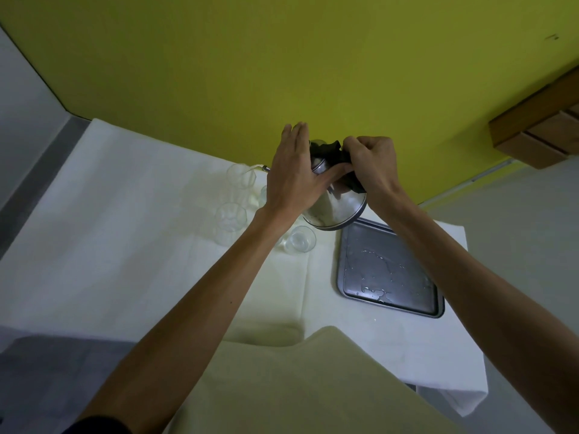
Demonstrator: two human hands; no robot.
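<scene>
Both hands are raised over the far edge of the grey baking tray (360, 242), working on a round lid (338, 211) with a metal rim. The lid is held in the air, tilted, its lower rim just above the tray's far left corner and touching nothing on the table. The left hand (294, 177) lies flat against the lid's left side, with its fingers straight and close together and the thumb reaching across the lid's face; it steadies the lid and does not curl round it. The right hand (372, 164) is clenched around a crumpled black cloth (329, 150), bunching it against the upper part of the lid; a flap of the cloth hangs down over the lid's right side. The tray lies flat on a white tablecloth (125, 230), and streaks and beads of water are spread across its bottom. Just left of the tray's far corner stands a short clear tumbler (301, 240), partly behind the left forearm. Farther left of the tray are two taller clear glasses, one nearer (230, 222) and one behind it (241, 177). On the near side of the tray lies a folded cream-coloured sheet (313, 380). A yellow wall (282, 57) rises beyond the tray, and a wooden shelf unit (539, 130) is mounted high to the tray's right.
</scene>
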